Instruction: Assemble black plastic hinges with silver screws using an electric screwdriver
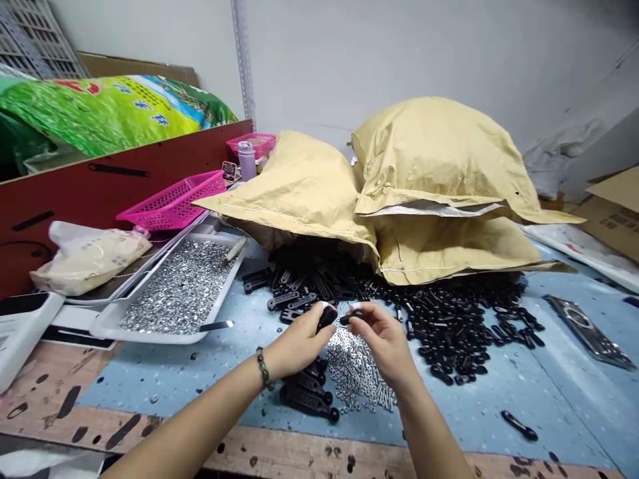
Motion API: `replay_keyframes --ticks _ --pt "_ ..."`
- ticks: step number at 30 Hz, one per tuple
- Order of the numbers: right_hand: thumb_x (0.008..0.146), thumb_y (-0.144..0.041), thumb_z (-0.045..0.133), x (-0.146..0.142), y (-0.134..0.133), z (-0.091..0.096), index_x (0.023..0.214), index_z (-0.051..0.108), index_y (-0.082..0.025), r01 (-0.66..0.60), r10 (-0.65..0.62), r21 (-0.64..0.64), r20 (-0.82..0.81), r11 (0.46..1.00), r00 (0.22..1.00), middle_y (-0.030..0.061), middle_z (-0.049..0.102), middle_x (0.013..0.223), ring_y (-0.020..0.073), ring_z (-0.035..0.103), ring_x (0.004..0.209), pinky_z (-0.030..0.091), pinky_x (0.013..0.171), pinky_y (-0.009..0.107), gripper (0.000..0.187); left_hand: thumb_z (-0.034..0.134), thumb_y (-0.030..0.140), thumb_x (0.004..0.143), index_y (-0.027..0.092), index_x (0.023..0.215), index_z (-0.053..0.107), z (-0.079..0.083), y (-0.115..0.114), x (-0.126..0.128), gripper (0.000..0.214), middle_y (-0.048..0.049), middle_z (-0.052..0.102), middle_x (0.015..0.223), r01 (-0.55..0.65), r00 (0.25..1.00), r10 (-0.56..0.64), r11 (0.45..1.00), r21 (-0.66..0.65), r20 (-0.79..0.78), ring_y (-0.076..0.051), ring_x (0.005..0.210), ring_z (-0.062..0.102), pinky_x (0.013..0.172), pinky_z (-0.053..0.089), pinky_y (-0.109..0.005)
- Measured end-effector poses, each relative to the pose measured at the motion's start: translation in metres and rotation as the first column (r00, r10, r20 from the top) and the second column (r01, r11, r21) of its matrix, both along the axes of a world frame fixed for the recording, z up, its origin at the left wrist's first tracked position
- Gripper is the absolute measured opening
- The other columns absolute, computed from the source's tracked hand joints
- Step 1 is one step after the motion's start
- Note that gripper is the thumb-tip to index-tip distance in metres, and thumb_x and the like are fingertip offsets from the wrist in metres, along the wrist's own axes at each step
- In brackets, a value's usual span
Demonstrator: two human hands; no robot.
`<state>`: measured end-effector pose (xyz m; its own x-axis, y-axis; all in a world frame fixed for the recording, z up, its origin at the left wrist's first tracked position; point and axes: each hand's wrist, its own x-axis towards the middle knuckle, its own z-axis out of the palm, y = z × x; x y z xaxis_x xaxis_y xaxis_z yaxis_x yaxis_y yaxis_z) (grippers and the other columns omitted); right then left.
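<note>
**Q:** Report the left hand.
**A:** My left hand [299, 342] is held just above the bench [499, 399]. Its fingers [319, 330] are pinched around one end of a black link [327, 317]. A green bead bracelet [264, 368] sits on that wrist.

**Q:** And the right hand?
**A:** My right hand [382, 339] faces the left one, close to it. Its fingers grip a small black piece [352, 315], held just beside the free end of the black link. I cannot tell whether the two parts touch.

**Q:** What lies under the hands?
**A:** Directly below them is a loose pile of silver screws [357, 372] on the bench's blue mat. Under the left hand, against that pile, is a row of matching links [309, 396] laid side by side.

**Q:** Where is the bulk stock?
**A:** Beyond the hands, a wide heap of black parts [449, 319] spreads out from under the tan sacks [429, 166]. To the left of the heap stands a white tray [144, 336] filled with silver washers [180, 289]. Behind the tray is a pink basket [174, 199], and to the tray's left a white bag [87, 256].

**Q:** Any items lying apart?
**A:** A single black part [519, 426] lies alone towards the near right of the mat, well apart from the heap. A flat metal plate [589, 330] lies further right, beyond it.
</note>
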<state>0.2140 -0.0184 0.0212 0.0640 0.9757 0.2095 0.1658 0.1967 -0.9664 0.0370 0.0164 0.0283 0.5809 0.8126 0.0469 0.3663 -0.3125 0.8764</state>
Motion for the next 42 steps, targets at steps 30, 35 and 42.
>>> replay_keyframes --ticks 30,35,42 --pt "0.086 -0.024 0.057 -0.031 -0.003 -0.039 0.105 0.060 -0.021 0.036 -0.088 0.104 0.555 0.994 0.827 0.0078 0.059 0.102 0.0226 0.057 0.091 0.049 0.079 0.039 0.019 0.048 0.036 0.091 0.020 0.094 0.056 0.007 0.029 -0.049 0.018 0.0002 0.064 0.081 0.124 0.949 -0.018 0.940 0.317 -0.316 -0.018 0.072 0.060 0.061 0.039 -0.024" --pt "0.088 -0.029 0.057 -0.023 -0.006 -0.014 0.119 0.058 -0.025 -0.118 0.076 0.121 0.305 0.986 0.949 0.0063 0.063 0.111 0.0200 0.061 0.094 0.050 0.082 0.035 0.030 0.045 0.030 0.092 0.019 0.084 0.055 0.018 0.014 -0.046 0.017 -0.0009 0.062 0.078 0.295 0.917 -0.135 0.862 0.412 -0.375 -0.018 0.070 0.060 0.060 0.038 -0.026" --pt "0.086 -0.030 0.059 -0.028 -0.014 -0.014 0.098 0.063 -0.021 0.015 -0.080 0.186 0.352 0.982 0.933 0.0052 0.067 0.088 0.0192 0.063 0.078 0.052 0.072 0.033 0.015 0.043 0.030 0.093 0.019 0.079 0.054 0.017 0.013 -0.036 0.021 -0.0011 0.061 0.072 0.347 0.886 -0.116 0.809 0.474 -0.450 -0.017 0.067 0.060 0.058 0.039 -0.025"
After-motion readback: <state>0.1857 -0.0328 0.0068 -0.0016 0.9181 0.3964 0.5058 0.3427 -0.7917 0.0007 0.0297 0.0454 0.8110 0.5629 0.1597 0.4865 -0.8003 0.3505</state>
